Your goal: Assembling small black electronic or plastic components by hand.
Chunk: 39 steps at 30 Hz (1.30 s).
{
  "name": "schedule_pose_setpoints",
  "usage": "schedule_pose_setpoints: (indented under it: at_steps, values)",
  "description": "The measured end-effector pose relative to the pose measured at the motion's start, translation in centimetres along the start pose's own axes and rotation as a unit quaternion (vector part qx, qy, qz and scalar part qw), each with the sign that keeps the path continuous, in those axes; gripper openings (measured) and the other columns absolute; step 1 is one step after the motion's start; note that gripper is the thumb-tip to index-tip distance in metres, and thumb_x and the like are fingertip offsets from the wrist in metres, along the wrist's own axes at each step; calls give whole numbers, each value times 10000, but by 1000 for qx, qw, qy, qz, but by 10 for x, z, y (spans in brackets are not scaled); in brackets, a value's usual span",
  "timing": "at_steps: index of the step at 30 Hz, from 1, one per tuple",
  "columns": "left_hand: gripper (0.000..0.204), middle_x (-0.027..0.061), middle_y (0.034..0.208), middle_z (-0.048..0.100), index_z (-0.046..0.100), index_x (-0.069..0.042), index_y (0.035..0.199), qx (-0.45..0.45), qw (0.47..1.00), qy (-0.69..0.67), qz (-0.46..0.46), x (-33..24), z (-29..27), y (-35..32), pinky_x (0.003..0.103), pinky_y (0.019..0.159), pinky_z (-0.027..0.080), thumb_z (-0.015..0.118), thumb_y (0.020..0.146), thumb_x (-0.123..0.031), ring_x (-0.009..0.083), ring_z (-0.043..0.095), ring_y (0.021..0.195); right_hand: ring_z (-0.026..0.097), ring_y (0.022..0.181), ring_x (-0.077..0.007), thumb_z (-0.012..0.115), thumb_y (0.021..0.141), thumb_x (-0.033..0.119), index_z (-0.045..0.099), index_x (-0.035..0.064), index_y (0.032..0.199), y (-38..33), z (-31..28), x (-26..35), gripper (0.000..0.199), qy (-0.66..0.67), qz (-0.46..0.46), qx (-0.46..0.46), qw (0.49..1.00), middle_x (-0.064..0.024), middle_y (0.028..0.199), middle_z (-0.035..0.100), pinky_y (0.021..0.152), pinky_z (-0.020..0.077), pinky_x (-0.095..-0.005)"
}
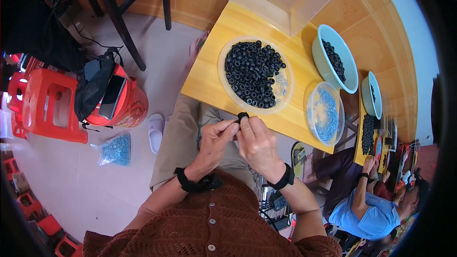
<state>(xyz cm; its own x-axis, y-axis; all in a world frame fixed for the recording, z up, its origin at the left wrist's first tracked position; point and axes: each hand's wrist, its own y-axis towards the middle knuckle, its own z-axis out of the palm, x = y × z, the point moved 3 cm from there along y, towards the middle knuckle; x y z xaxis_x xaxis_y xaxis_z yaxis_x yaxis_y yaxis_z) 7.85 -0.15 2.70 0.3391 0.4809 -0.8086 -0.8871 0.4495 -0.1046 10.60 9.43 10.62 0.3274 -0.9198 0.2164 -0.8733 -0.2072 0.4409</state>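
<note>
Small home-style assembly workshop: low wooden table (pixel 214 78) beyond the fingers (pixel 236 124), trays of black rings (pixel 251 72) and blue parts (pixel 325 113), bowls of stock, red plastic stools (pixel 47 107) left, co-worker (pixel 366 209) seated right.
</note>
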Motion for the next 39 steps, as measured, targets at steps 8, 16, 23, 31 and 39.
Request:
schedule_pose_setpoints:
  at_steps: [8,16,23,31,39]
  values:
    - [192,14,781,605,618,52,985,2,995,81,49,-6,-6,3,203,644,445,544,866,-79,59,533,701,532,600,-252,627,672,-17,564,-66,908,-7,10,1,250,4,26,-61,998,-111,695,457,485,446,-317]
    - [196,12,738,598,622,56,964,80,993,85,7,-6,-6,8,204,639,445,533,872,-92,58,528,689,539,556,-283,615,677,-17,562,-40,902,9,0,-6,232,29,40,111,993,-118,701,467,469,442,-350]
    - [186,28,779,605,623,56,959,-3,994,88,66,-7,-3,3,213,632,443,538,867,-82,58,527,689,531,541,-269,624,668,-14,569,-38,898,-3,7,6,238,6,60,-49,997,-115,690,468,465,431,-349]
    - [187,28,744,603,622,67,939,18,997,76,-7,-7,-4,3,217,613,430,546,861,-84,65,514,654,535,535,-263,616,661,-24,574,-42,865,6,4,-6,209,70,49,42,995,-104,680,480,461,429,-352]
    - [179,39,708,585,624,54,946,4,986,145,77,-9,-1,1,230,625,430,560,848,-82,78,513,675,537,559,-251,625,675,-42,575,-39,902,-10,6,0,233,53,70,-53,995,-109,719,488,490,448,-321]
